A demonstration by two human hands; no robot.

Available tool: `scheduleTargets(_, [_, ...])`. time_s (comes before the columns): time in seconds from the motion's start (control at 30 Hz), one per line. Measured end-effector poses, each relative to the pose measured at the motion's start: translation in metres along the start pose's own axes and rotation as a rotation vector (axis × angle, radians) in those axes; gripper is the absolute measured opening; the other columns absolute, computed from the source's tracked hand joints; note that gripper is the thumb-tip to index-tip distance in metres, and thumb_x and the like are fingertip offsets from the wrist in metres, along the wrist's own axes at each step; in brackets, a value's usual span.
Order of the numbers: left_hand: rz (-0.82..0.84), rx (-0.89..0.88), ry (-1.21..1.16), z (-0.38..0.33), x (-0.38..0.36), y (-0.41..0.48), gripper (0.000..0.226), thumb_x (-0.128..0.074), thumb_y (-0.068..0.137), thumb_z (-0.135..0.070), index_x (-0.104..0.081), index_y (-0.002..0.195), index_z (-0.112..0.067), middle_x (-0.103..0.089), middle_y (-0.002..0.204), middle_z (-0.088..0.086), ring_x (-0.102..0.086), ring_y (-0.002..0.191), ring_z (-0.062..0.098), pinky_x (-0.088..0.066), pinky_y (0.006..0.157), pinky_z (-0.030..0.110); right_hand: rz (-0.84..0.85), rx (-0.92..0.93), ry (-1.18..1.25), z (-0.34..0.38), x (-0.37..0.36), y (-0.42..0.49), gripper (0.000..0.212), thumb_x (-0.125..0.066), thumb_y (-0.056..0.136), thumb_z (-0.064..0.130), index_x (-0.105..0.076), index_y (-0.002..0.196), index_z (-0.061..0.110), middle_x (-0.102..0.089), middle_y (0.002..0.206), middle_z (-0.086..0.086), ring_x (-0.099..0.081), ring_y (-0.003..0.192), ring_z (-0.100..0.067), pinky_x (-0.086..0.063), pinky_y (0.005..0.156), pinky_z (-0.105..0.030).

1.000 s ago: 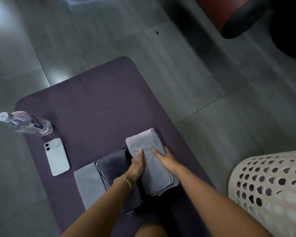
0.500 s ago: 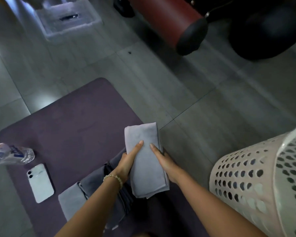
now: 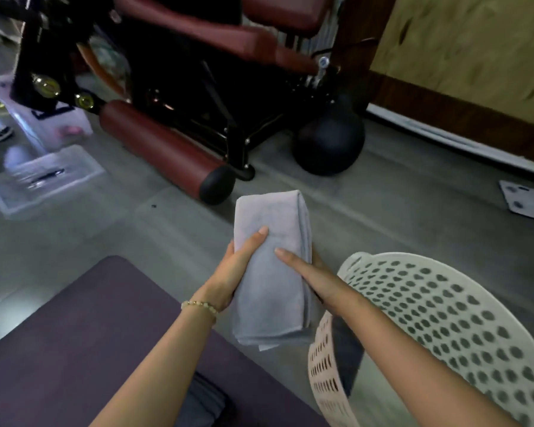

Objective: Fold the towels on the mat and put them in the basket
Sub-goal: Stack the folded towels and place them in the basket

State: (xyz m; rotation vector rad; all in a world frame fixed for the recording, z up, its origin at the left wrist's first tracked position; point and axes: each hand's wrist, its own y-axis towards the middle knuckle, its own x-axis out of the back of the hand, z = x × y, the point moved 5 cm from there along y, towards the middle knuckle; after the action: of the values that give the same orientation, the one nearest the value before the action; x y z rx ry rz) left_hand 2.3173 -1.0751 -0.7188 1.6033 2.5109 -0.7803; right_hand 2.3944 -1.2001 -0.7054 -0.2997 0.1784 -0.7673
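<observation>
Fingers [image 3: 254, 240] of left hand [image 3: 231, 272] and right hand [image 3: 315, 277] clamped on opposite long edges of the folded towel [image 3: 271, 297], held above the floor, clear of the mat [image 3: 74, 334]. Step in hand: transfer. Basket [image 3: 392, 257] at 4 o'clock; next move likely requires swinging right, lowering inside, releasing

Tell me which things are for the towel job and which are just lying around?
For the job: folded grey towel, white holey basket, purple mat, darker towel on the mat.

Just lying about: red and black chair, black ball, clear plastic box, flat white board on the floor.
</observation>
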Motion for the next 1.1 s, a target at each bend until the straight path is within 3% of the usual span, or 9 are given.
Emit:
scheduleTargets(0.07, [-0.006,-0.034,0.048,-0.011,-0.043,0.011,0.082,-0.075,0.062,-0.066,-0.05,0.128,-0.025,-0.067,0.117,0.001,-0.068,0.101,0.021,-0.054,0.089,0.042,-0.071,0.019,0.015,0.016,0.039,-0.015,0.081,-0.083,0.057,0.055,-0.049,0.127,0.033,-0.065,0.118,0.011,-0.065,0.105,-0.006,-0.052,0.088,-0.028])
scheduleTargets(0.23, [0.081,-0.017,0.177,0.014,-0.159,0.048,0.09,-0.077,0.052,-0.073,-0.054,0.121,-0.02,-0.066,0.117,0.002,-0.068,0.098,0.018,-0.055,0.086,0.04,-0.278,-0.016,0.135,0.007,0.15,-0.058,0.049,-0.074,0.073,0.034,-0.057,0.118,0.026,-0.071,0.109,0.003,-0.069,0.097,-0.013,-0.055,0.078,-0.026])
scheduleTargets(0.43, [0.213,0.056,0.461,0.109,-0.252,0.069,0.063,-0.057,0.073,-0.074,-0.059,0.118,-0.029,-0.064,0.114,-0.013,-0.06,0.105,0.007,-0.043,0.099,0.031,-0.458,-0.137,0.255,-0.086,0.258,-0.102,0.087,-0.087,0.049,0.051,-0.059,0.124,0.018,-0.071,0.112,-0.003,-0.068,0.103,-0.02,-0.05,0.095,-0.039])
scheduleTargets(0.57, [0.167,0.028,0.629,0.192,-0.242,0.091,0.063,-0.036,0.086,-0.069,-0.045,0.135,-0.03,-0.049,0.135,-0.014,-0.042,0.13,0.013,-0.025,0.113,0.032,-0.518,-0.258,0.312,-0.167,0.299,-0.119,0.087,-0.087,0.047,0.054,-0.06,0.123,0.019,-0.07,0.113,-0.002,-0.067,0.104,-0.021,-0.05,0.092,-0.038])
scheduleTargets(0.73, [0.278,-0.072,1.336,0.286,-0.201,0.121,0.092,-0.006,0.082,-0.078,-0.02,0.151,-0.019,-0.017,0.158,-0.001,-0.016,0.145,0.021,-0.015,0.118,0.04,-0.619,-0.366,0.385,-0.263,0.335,-0.124,0.08,-0.088,0.049,0.05,-0.06,0.119,0.022,-0.07,0.113,-0.002,-0.065,0.105,-0.023,-0.048,0.097,-0.041])
scheduleTargets(0.8, [0.383,-0.169,1.533,0.318,-0.194,0.133,0.099,0.005,0.082,-0.077,-0.036,0.146,-0.014,-0.023,0.155,0.003,-0.031,0.141,0.028,-0.028,0.114,0.045,-0.626,-0.383,0.381,-0.294,0.341,-0.12,0.072,-0.086,0.056,0.048,-0.056,0.117,0.025,-0.066,0.113,0.001,-0.062,0.106,-0.021,-0.049,0.094,-0.038])
scheduleTargets(0.9, [0.446,-0.159,1.662,0.357,-0.188,0.146,0.079,-0.008,0.098,-0.059,-0.064,0.122,-0.009,-0.06,0.13,0.009,-0.062,0.113,0.032,-0.055,0.082,0.049,-0.598,-0.391,0.367,-0.343,0.344,-0.104,0.072,-0.086,0.058,0.047,-0.056,0.12,0.025,-0.067,0.114,0.001,-0.064,0.105,-0.02,-0.051,0.094,-0.041])
scheduleTargets(1.0, [0.446,-0.236,1.727,0.374,-0.189,0.155,0.07,-0.006,0.098,-0.058,-0.055,0.125,-0.015,-0.066,0.121,0.005,-0.059,0.114,0.027,-0.056,0.078,0.045,-0.541,-0.378,0.373,-0.381,0.334,-0.084,0.053,-0.08,0.074,0.03,-0.059,0.121,0.016,-0.071,0.108,-0.004,-0.069,0.097,-0.02,-0.057,0.084,-0.035])
scheduleTargets(1.1, [0.489,-0.245,1.809,0.396,-0.182,0.165,0.066,-0.003,0.096,-0.059,-0.042,0.131,-0.019,-0.061,0.129,0.003,-0.041,0.122,0.024,-0.048,0.092,0.045,-0.492,-0.406,0.36,-0.408,0.322,-0.069,0.046,-0.075,0.079,0.028,-0.058,0.121,0.02,-0.07,0.11,-0.003,-0.069,0.097,-0.02,-0.058,0.077,-0.03])
